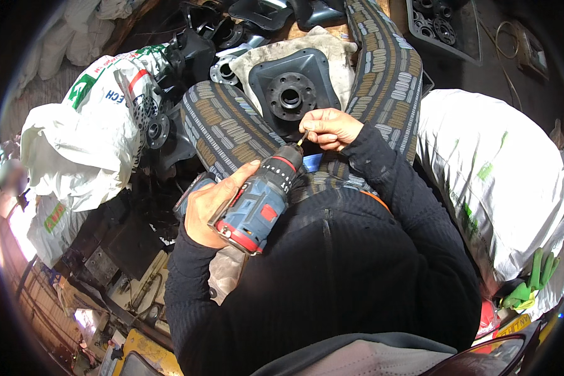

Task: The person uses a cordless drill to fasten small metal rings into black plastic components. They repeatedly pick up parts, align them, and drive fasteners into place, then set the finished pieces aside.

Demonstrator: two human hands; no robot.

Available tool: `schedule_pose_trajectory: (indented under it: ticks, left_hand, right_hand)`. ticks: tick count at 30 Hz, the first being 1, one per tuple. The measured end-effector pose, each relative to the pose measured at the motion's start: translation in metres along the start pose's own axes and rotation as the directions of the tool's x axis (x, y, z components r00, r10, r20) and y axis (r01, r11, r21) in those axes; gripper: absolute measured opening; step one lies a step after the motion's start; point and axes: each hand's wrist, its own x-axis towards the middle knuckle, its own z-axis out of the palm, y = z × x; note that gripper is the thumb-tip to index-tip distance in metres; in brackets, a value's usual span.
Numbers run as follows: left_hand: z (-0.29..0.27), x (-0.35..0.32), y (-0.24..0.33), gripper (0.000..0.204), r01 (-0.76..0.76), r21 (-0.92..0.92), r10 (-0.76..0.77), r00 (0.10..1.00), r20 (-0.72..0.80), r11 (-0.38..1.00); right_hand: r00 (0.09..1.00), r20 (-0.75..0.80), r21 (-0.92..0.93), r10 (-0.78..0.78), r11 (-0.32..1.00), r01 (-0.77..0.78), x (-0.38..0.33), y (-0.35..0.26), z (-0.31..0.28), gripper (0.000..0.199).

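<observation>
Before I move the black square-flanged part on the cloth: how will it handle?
The part looks like rigid metal, so likely stiff. Probably heavy for its size, given its thick round hub. Pushed, it may drag or bunch the wrinkled cloth beneath.

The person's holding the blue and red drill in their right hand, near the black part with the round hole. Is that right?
Not quite: the head view shows the blue and red drill in the left hand, near the black part with the round hole.

drill (249, 210): blue-grey, red trim | flanged hub (277, 95): black | cloth (339, 57): cream | trousers (385, 69): grey and brown dashes on black | sack (501, 166), right of frame: white, green marks
</observation>
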Motion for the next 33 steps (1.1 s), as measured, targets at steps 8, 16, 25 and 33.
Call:
schedule_pose_trajectory:
  ticks: [8, 16, 25, 33]
  left_hand:
    - [-0.002, 0.001, 0.004, 0.063, -0.086, 0.169, 0.083, 0.996, 0.027, 0.982]
    - [-0.006, -0.004, 0.006, 0.064, 0.078, 0.013, -0.078, 0.997, -0.01, 0.997]
    - [-0.029, 0.006, -0.008, 0.042, 0.039, 0.458, -0.015, 0.998, -0.056, 0.888]
    - [-0.02, 0.023, -0.023, 0.047, 0.141, 0.181, -0.148, 0.989, 0.028, 0.973]
  right_hand:
    - [0.997, 0.04, 0.095, 0.067, 0.993, -0.071, 0.004, 0.002, -0.002, 0.015]
    - [1.0, -0.007, 0.037, -0.024, 0.999, 0.024, -0.006, 0.001, 0.024, 0.034]
    - [0.613, -0.447, -0.636, -0.652, 0.713, 0.295, 0.006, -0.032, -0.016, 0.033]
    - [0.73, -0.411, -0.756, -0.546, 0.651, 0.061, 0.039, -0.037, -0.007, 0.032]
